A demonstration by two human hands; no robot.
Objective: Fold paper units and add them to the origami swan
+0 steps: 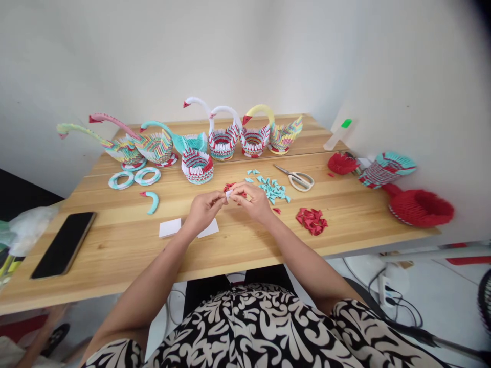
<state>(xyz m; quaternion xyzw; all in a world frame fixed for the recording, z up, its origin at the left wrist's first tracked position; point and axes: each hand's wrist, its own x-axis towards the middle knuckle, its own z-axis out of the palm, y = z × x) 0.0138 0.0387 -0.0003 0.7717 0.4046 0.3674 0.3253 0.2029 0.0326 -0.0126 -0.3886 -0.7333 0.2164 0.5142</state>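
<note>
A small piece of white paper (229, 193) is pinched between both hands above the middle of the table. My left hand (206, 208) grips its left side with closed fingers. From the right, my right hand (251, 200) pinches it too. Part of the paper is hidden by the fingers. Under and behind the fingertips lie small red folded paper pieces (229, 186). White paper sheets (170, 228) lie near my left forearm, with more white paper (209, 228) beside it. Turquoise folded pieces (274, 190) are scattered just beyond my right hand.
Several folded-paper swans (223, 143) line the back. Scissors (301, 180) and a red pile (312, 221) lie right, with a glue bottle (337, 135) and red paper swan (422, 207) farther right. Left are turquoise rings (148, 177), a curved neck piece (153, 203) and a phone (64, 245).
</note>
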